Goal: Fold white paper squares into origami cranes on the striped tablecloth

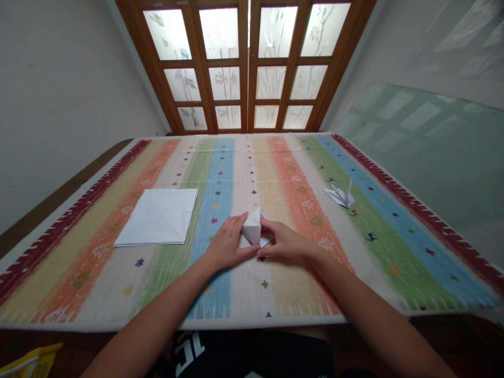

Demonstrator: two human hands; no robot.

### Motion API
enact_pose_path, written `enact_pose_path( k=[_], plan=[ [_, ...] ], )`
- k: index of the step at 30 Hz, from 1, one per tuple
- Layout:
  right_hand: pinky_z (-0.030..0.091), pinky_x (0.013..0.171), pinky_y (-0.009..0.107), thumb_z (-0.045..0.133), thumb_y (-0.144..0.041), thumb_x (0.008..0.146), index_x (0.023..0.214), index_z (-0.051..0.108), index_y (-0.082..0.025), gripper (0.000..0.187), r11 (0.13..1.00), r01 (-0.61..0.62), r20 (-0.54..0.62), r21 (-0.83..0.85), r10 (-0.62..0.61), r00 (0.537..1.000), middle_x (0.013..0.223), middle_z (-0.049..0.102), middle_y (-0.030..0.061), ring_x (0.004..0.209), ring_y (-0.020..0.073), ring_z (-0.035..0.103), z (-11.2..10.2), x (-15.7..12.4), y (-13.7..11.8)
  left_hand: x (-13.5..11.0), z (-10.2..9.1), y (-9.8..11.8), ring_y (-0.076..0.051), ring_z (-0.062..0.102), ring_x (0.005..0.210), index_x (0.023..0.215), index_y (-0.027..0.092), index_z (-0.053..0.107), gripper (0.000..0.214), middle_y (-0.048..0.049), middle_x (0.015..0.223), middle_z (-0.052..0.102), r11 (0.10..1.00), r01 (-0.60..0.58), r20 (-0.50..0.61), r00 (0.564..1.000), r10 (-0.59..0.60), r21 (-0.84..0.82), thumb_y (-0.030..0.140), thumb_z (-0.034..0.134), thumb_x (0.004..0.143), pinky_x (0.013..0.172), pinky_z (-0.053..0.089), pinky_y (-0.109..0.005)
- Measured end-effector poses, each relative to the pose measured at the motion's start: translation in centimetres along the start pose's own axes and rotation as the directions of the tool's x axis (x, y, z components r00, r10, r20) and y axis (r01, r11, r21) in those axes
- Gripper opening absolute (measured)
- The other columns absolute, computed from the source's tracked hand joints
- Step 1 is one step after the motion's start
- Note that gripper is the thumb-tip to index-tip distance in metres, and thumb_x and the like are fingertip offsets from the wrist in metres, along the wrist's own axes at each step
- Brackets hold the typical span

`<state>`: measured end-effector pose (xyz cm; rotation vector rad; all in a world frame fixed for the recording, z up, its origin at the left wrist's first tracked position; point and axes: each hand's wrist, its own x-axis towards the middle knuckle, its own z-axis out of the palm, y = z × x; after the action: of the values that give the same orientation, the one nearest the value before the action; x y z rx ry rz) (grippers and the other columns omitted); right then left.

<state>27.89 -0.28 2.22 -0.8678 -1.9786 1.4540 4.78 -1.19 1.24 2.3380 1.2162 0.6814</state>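
Both sides of the folded paper [252,228] are pinched; I hold the left hand [227,244] and right hand [284,241] narrow to steady it.

Bright daylight is entering through the frosted glass doors [248,68], washing out their panes with glare and reflecting off the right wall [425,157], while wide-angle distortion is bowing the surface [275,320] edges and a soft shadow is forming beneath the right hand [285,242].
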Motion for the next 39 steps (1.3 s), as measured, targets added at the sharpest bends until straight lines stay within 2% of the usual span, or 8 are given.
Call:
enact_pose_path(
  k=[4,9,14,18,23,31,35,39],
  plan=[
    [0.056,0.092,0.037,0.087,-0.02,0.073,0.112,0.068,-0.019,0.043,0.991,0.021,0.002,-0.133,-0.02,1.0,0.112,0.074,0.0066,0.102,0.0243,0.07,0.1,-0.2,-0.8,0.0,0.1,-0.1,-0.039,0.056,0.141,0.155,0.017,0.045,0.081,-0.0213,0.152,0.059,1.0,-0.001,-0.016,1.0,0.001,-0.012,0.05,0.078,0.089,0.12,0.045,-0.063],
    [0.057,0.084,0.035,0.069,-0.014,0.085,0.111,0.071,-0.021,0.026,0.988,0.066,-0.052,-0.143,-0.074,0.996,0.106,0.077,0.0062,0.091,0.0218,0.073,0.3,-0.1,-1.4,0.1,0.2,-0.2,-0.038,0.058,0.139,0.153,0.021,0.048,0.074,-0.0186,0.149,0.062,0.999,-0.022,-0.034,0.999,0.021,-0.026,0.052,0.076,0.092,0.118,0.047,-0.062],
    [0.057,0.077,0.033,0.066,-0.012,0.084,0.11,0.072,-0.023,0.029,0.987,0.09,-0.078,-0.132,-0.101,0.992,0.102,0.076,0.0043,0.082,0.0198,0.072,0.2,-0.2,-1.7,0.1,0.2,-0.2,-0.037,0.061,0.136,0.152,0.022,0.051,0.07,-0.017,0.146,0.065,0.999,-0.015,-0.055,0.998,0.014,-0.032,0.05,0.076,0.093,0.117,0.048,-0.063],
    [0.056,0.083,0.033,0.076,-0.012,0.075,0.121,0.07,-0.024,0.048,0.975,0.105,-0.057,-0.196,-0.118,0.991,0.112,0.076,0.0054,0.091,0.0216,0.071,0.4,-0.3,-1.8,0.0,0.1,-0.2,-0.036,0.061,0.136,0.151,0.022,0.052,0.066,-0.0173,0.146,0.065,0.999,0.012,-0.074,0.997,-0.014,-0.039,0.048,0.074,0.095,0.117,0.048,-0.062],
    [0.054,0.073,0.031,0.064,-0.012,0.086,0.11,0.073,-0.023,0.027,0.975,0.084,-0.087,-0.204,-0.104,0.991,0.097,0.076,0.0035,0.078,0.0185,0.068,0.9,-0.1,-1.3,0.0,0.0,-0.2,-0.036,0.062,0.135,0.15,0.02,0.053,0.067,-0.0187,0.145,0.065,0.999,0.031,-0.076,0.997,-0.034,-0.039,0.051,0.075,0.095,0.117,0.049,-0.061],
    [0.053,0.086,0.038,0.06,-0.011,0.088,0.106,0.073,-0.024,0.026,0.909,0.171,-0.125,-0.38,-0.233,0.964,0.101,0.075,0.0065,0.091,0.0232,0.068,1.0,0.2,-0.8,0.0,0.1,-0.2,-0.034,0.063,0.132,0.148,0.02,0.055,0.063,-0.0171,0.143,0.067,0.999,0.02,-0.095,0.995,-0.023,-0.036,0.051,0.072,0.096,0.116,0.05,-0.058],
    [0.053,0.093,0.039,0.056,-0.011,0.093,0.1,0.073,-0.024,0.022,0.891,0.241,-0.107,-0.385,-0.302,0.947,0.11,0.073,0.0085,0.103,0.0237,0.068,1.2,0.5,-0.7,0.1,0.1,-0.2,-0.035,0.065,0.128,0.145,0.019,0.057,0.059,-0.0174,0.141,0.069,1.0,0.013,-0.084,0.996,-0.015,-0.024,0.048,0.071,0.096,0.113,0.052,-0.058],
    [0.053,0.092,0.037,0.057,-0.013,0.095,0.1,0.071,-0.024,0.018,0.912,0.209,-0.181,-0.354,-0.286,0.941,0.11,0.072,0.0076,0.102,0.0224,0.068,1.3,0.6,-1.0,0.1,0.2,-0.2,-0.034,0.065,0.128,0.146,0.021,0.056,0.053,-0.0167,0.141,0.069,1.0,-0.006,-0.089,0.996,0.003,-0.027,0.043,0.066,0.098,0.112,0.052,-0.058]
  ],
)
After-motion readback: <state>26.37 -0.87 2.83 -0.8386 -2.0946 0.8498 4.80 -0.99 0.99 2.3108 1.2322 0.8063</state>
